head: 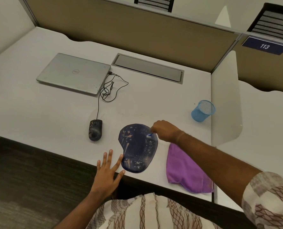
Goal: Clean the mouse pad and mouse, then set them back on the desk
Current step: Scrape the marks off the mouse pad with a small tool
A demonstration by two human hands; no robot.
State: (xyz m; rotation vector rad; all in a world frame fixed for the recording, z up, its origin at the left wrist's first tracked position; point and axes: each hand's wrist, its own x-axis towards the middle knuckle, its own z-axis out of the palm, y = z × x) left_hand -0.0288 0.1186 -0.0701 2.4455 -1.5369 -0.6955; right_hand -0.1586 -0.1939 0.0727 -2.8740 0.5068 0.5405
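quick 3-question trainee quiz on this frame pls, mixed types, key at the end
1. True or false: the left hand lies open, fingers spread, beside the mouse pad.
2. Order left to right: purple cloth, mouse, mouse pad.
3. Fill in: the right hand holds a small ___ over the pad.
Key: 1 true; 2 mouse, mouse pad, purple cloth; 3 brush.

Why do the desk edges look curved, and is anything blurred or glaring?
In the head view, the wide-angle lens bows the white desk and the tan partition; light is soft and even, shadows faint; no glare on the closed silver laptop; the small blue-and-white tool in the right hand is too small to identify.
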